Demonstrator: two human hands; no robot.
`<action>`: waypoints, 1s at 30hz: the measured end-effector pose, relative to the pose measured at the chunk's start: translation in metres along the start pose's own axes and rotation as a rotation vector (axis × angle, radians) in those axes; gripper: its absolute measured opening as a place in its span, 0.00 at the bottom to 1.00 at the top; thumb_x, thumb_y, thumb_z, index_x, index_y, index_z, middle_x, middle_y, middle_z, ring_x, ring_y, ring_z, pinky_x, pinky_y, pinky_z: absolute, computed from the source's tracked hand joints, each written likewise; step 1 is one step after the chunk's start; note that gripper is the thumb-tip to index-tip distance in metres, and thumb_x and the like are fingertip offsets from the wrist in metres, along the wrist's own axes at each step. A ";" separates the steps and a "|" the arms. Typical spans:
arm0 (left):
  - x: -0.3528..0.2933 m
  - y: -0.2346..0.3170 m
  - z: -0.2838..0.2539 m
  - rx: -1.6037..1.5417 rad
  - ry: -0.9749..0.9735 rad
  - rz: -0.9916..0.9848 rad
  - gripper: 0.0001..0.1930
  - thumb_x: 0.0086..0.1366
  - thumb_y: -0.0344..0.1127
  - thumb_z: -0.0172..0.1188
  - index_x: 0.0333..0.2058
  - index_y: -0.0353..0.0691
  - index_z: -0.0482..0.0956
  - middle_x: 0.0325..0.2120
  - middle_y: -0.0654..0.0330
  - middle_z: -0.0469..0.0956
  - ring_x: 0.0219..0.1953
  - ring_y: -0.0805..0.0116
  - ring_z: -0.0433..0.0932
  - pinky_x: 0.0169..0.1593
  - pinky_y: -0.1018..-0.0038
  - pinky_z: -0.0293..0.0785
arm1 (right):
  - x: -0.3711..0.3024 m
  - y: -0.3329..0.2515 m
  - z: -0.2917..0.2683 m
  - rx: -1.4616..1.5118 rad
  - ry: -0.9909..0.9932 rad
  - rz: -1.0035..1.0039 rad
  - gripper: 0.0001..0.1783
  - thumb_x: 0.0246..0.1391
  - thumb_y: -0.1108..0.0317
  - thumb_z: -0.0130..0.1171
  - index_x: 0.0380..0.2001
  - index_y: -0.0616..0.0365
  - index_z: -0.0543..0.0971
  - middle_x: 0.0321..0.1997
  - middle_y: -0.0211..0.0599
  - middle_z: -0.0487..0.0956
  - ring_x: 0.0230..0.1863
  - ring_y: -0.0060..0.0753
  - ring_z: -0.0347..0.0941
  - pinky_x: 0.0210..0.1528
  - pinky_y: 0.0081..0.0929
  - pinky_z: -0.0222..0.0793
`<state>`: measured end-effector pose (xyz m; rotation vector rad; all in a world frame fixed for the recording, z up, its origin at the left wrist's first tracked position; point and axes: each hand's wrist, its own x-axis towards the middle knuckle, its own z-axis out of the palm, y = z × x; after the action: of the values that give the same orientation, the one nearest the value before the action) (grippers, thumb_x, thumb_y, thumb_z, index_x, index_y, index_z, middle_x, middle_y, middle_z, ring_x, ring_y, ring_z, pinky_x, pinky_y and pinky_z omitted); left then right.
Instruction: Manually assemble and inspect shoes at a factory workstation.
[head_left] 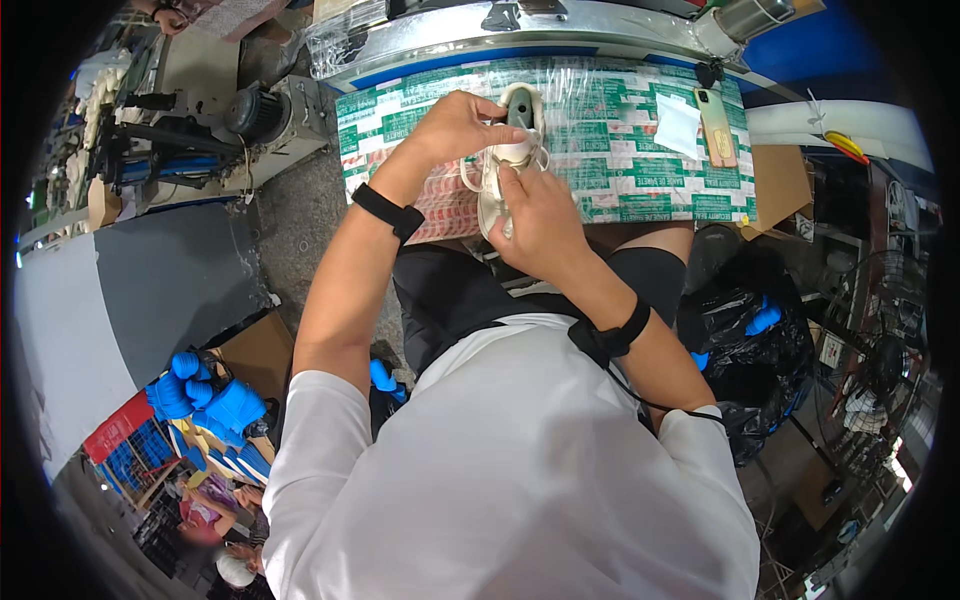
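Note:
A cream-white shoe (490,208) lies lengthwise before me on the taped table (620,190), its toe toward my body. In its opening sits a dark green shoe last (520,108) with a hole in the top. Pale laces loop out on both sides of the shoe. My left hand (455,128) comes in from the left, its thumb and fingers closed at the tongue and heel opening. Around the right side of the front part, my right hand (542,222) is closed, with the thumb over the laces. What each fingertip pinches is partly hidden.
To the right on the table lie a white packet (678,126) and a phone (717,128). A metal machine rail (430,52) runs along the far edge. A motor (258,112) stands at left; black plastic bags (750,350) sit at right. Other people are at lower left.

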<state>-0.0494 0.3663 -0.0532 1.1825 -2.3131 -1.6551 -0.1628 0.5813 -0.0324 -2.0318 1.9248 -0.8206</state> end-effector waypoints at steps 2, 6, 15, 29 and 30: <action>0.001 -0.003 0.004 0.055 0.064 -0.049 0.42 0.56 0.58 0.88 0.56 0.27 0.89 0.49 0.42 0.91 0.49 0.57 0.91 0.57 0.66 0.85 | 0.004 -0.007 0.003 0.095 -0.019 0.052 0.40 0.48 0.64 0.70 0.64 0.75 0.77 0.45 0.53 0.78 0.50 0.58 0.76 0.53 0.53 0.72; 0.003 0.002 0.002 0.006 0.080 -0.073 0.42 0.53 0.58 0.89 0.55 0.27 0.90 0.47 0.42 0.92 0.47 0.57 0.92 0.55 0.66 0.86 | 0.001 -0.012 -0.009 0.309 -0.085 0.113 0.39 0.50 0.65 0.70 0.64 0.74 0.76 0.46 0.55 0.79 0.53 0.62 0.77 0.56 0.54 0.75; -0.040 0.002 0.053 -0.161 0.341 0.070 0.58 0.65 0.52 0.81 0.80 0.29 0.55 0.70 0.34 0.75 0.71 0.46 0.77 0.72 0.58 0.74 | -0.029 0.032 -0.043 0.231 0.139 0.063 0.41 0.48 0.70 0.68 0.68 0.70 0.76 0.48 0.55 0.79 0.50 0.64 0.77 0.55 0.53 0.75; -0.003 0.043 -0.131 -0.259 0.555 0.053 0.43 0.57 0.31 0.84 0.69 0.31 0.74 0.52 0.58 0.86 0.51 0.71 0.85 0.57 0.70 0.84 | -0.042 0.155 0.016 -0.147 0.122 0.095 0.46 0.49 0.65 0.66 0.74 0.69 0.73 0.50 0.48 0.80 0.46 0.54 0.77 0.51 0.53 0.73; 0.015 0.042 -0.175 -0.223 0.460 0.149 0.45 0.57 0.25 0.77 0.74 0.33 0.70 0.58 0.59 0.83 0.56 0.68 0.83 0.62 0.70 0.79 | -0.041 0.155 0.017 -0.152 0.132 0.104 0.46 0.49 0.65 0.66 0.74 0.69 0.73 0.50 0.48 0.80 0.46 0.54 0.77 0.51 0.53 0.73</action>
<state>-0.0029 0.2253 0.0496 1.1616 -1.8381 -1.3701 -0.2838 0.5999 -0.1365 -1.9847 2.2072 -0.8250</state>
